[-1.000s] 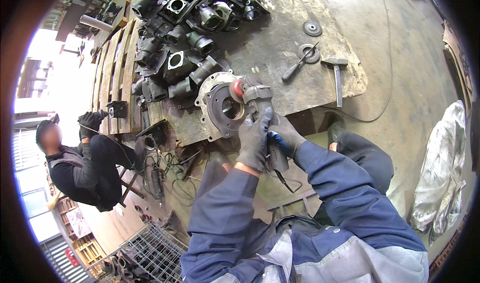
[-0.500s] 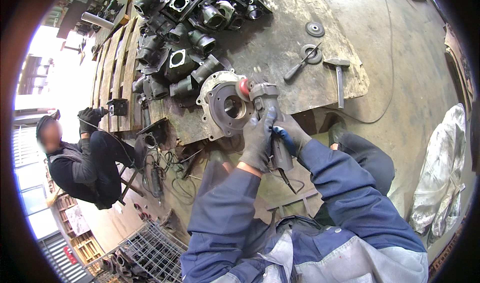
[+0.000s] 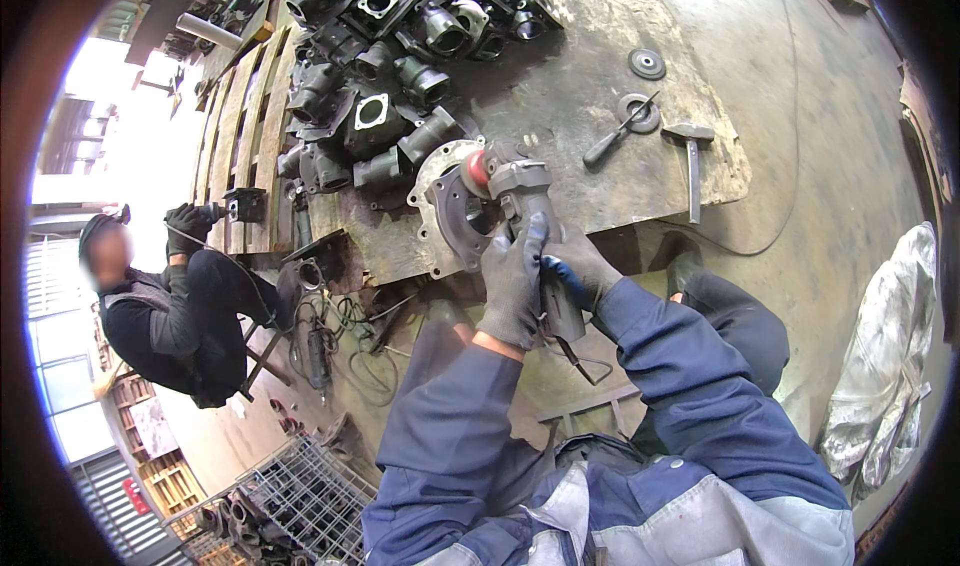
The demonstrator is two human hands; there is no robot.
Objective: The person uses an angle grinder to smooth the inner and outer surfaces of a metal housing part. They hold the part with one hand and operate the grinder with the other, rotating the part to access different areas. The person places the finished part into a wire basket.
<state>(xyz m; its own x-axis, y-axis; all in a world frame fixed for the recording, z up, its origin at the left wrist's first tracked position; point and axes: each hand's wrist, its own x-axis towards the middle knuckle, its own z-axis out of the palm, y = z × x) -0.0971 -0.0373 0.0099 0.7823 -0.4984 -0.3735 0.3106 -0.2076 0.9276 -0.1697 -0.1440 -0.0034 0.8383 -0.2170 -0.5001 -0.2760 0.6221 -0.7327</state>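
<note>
An angle grinder (image 3: 524, 188) with a red disc (image 3: 475, 172) is gripped in both my gloved hands. My left hand (image 3: 514, 271) wraps round its body near the head. My right hand (image 3: 582, 269) closes round the rear of the body, where the cord (image 3: 576, 361) comes out. The disc lies at the upper face of a round metal flange (image 3: 457, 211) with a large centre hole; whether it touches I cannot tell. Behind the flange shows a paler housing rim (image 3: 426, 179) with bolt lugs. My left hand and the grinder hide the flange's right side.
Black castings (image 3: 380, 116) are heaped at the table's far left. A hammer (image 3: 693, 171), a screwdriver (image 3: 605, 146) and grinding discs (image 3: 647, 63) lie on the tabletop (image 3: 600, 26) to the right. At left a co-worker (image 3: 170, 306) sits holding a power tool. A wire basket (image 3: 310, 496) stands lower left.
The grinder's red disc has shifted left, further over the flange, along its upper edge. Both hands keep their hold. The whole view has moved slightly, with the table sitting lower and further right.
</note>
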